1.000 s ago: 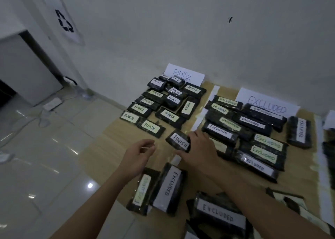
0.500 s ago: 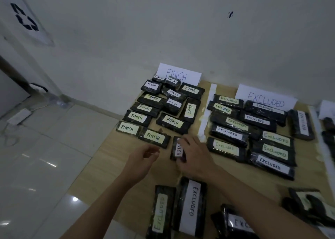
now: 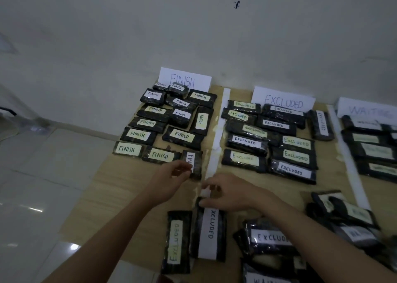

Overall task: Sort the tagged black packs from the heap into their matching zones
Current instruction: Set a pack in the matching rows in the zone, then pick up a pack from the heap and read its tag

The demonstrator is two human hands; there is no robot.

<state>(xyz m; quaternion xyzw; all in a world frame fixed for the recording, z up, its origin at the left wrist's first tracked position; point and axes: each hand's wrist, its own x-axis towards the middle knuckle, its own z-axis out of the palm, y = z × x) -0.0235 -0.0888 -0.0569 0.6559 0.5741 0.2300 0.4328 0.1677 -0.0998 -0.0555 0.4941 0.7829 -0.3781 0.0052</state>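
Packs [image 3: 209, 233] look light, soft, slippery-wrapped; the white-tagged EXCLUDED one is pinched at its far end by the right hand [image 3: 227, 193]; the left hand [image 3: 171, 175], curled, touches a FINISH pack [image 3: 194, 164].

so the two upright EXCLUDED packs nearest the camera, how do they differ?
The left black pack with the pale yellow label has green lettering; the right black pack with the white label has dark lettering. The right hand rests on the white-label pack's far end; nothing touches the yellow-label pack. The white-label pack lies slightly farther from the camera. Both read EXCLUDED, lie lengthwise side by side, outside the EXCLUDED zone.
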